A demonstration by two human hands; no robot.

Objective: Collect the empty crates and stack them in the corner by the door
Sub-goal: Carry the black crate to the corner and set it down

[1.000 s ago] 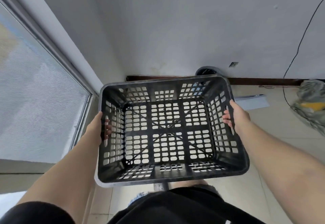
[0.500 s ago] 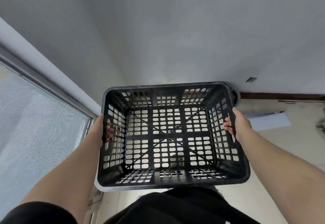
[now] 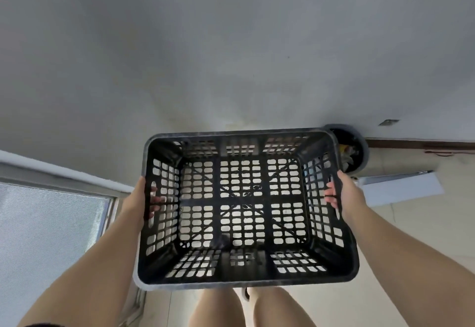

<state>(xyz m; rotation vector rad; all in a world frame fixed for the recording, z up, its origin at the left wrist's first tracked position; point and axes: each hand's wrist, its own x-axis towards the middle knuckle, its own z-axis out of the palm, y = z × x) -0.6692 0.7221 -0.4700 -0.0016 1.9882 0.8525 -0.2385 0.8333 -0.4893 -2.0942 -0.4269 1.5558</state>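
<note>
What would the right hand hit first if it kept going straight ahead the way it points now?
Probably the round bin by the wall: it lies just beyond the right hand, which holds the black crate by its side. Depth is unclear, so the bin may sit lower than the hand's line.

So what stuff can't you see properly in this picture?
- Floor below the crate, head view: only slivers show through its holes.
- Bin: the crate covers its left side; its contents are too small to name.
- Left hand and right hand: fingers partly behind the crate walls.
- Feet: cut off at the bottom edge.
</note>
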